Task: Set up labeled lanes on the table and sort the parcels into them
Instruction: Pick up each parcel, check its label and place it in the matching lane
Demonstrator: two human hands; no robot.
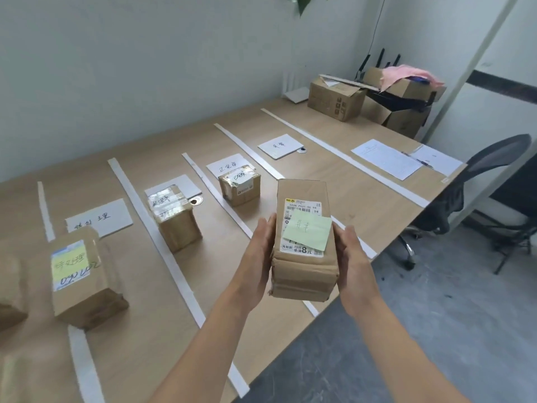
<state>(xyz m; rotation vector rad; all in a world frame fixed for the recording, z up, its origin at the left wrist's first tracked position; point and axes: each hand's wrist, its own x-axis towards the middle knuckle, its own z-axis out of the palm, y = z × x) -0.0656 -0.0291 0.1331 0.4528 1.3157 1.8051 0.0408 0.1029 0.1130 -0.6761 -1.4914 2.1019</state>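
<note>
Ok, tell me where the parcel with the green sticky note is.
Centre right of the head view, the green-note parcel is held between left hand and right hand over the table edge, nearest the small taped parcel.

Bright, even, diffuse light; shadows soft and short. Held parcel (303, 242) sharp at centre; lower-left parcel (82, 277) blurred, tabletop (151, 280) edges bowed by wide-angle distortion. Mild glare on taped parcel (174, 219).
</note>
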